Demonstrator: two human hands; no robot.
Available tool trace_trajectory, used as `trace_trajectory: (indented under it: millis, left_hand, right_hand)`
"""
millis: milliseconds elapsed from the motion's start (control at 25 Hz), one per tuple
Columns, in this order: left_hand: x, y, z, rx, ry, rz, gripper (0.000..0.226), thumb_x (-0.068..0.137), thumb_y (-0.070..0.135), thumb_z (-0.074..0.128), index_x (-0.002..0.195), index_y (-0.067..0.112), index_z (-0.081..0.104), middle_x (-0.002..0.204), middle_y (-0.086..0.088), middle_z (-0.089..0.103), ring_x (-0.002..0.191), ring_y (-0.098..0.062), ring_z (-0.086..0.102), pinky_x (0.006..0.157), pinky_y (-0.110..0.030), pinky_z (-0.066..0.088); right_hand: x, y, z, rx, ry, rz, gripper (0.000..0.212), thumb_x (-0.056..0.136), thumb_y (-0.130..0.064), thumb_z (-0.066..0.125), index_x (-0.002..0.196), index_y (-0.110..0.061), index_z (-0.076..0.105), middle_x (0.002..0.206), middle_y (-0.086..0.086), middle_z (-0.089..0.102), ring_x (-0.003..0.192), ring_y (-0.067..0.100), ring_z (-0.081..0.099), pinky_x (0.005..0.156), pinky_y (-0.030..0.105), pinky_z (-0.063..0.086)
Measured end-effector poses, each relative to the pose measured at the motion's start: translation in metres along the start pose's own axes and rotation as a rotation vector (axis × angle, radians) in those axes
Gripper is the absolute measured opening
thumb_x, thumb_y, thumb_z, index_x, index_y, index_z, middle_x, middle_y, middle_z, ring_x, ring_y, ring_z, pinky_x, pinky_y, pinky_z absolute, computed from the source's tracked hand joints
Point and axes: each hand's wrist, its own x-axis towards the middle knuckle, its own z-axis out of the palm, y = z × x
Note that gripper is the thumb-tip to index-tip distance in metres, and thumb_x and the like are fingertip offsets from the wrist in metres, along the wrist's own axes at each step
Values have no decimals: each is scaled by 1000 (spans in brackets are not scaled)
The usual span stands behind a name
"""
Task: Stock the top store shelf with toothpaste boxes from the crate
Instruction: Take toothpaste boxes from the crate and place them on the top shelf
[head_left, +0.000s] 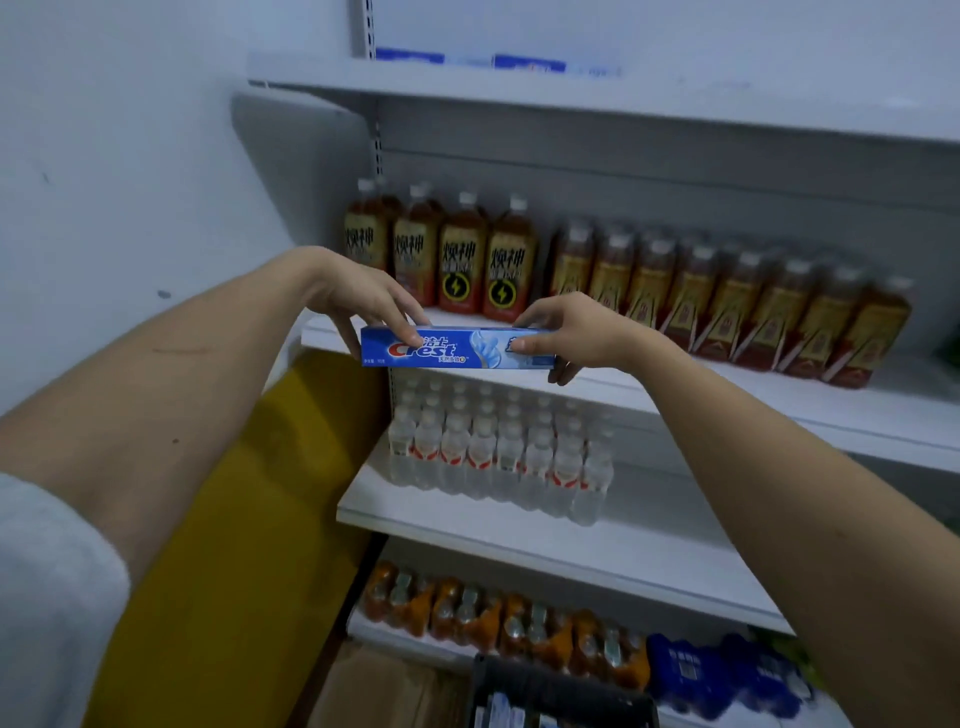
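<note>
Two hands: left hand (358, 296) and right hand (566, 332) pinch opposite ends of one box.
Box: long blue cardboard toothpaste box (457, 347), level, below the white top shelf (571, 98).

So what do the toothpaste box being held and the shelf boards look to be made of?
The toothpaste box looks like glossy printed cardboard: sharp folded edges, flat faces, a slight sheen. The shelf boards, such as the top shelf, look like white painted sheet metal with a smooth matte finish and thin bent front lip, though coated board cannot be ruled out.
</note>
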Motion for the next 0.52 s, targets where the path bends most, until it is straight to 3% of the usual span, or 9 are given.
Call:
trace_trajectory:
  millis: [160,280,440,520]
  left_hand:
    - [-21,33,-41,-60,52,28,34,84,26,73,119,27,69,120,0,66,114,-20,61,75,-33,59]
    - [-33,54,-62,-38,128,59,37,81,22,78,117,24,70,122,-2,65,116,-22,60,79,-33,58]
    - [-51,80,-90,-95,272,171,37,78,19,77,114,23,72,111,0,72,106,-17,65,78,-32,57]
    - [-58,89,-106,-131,326,215,45,73,23,80,117,22,70,113,0,72,107,-16,64,77,-31,56]
  right_hand:
    - [5,-20,-52,-90,148,-132,37,86,-39,71,116,-17,66,103,6,68,74,26,69,66,34,60]
    - [7,-34,-90,-108,212,-194,30,84,-41,73,108,-24,70,98,4,70,69,18,66,72,42,60]
    - [6,-55,-130,-140,300,-291,23,84,-42,73,100,-27,69,97,8,71,76,27,68,69,37,57]
    - [6,-65,-148,-133,342,-338,28,83,-44,73,102,-24,70,93,11,71,58,20,61,59,32,51]
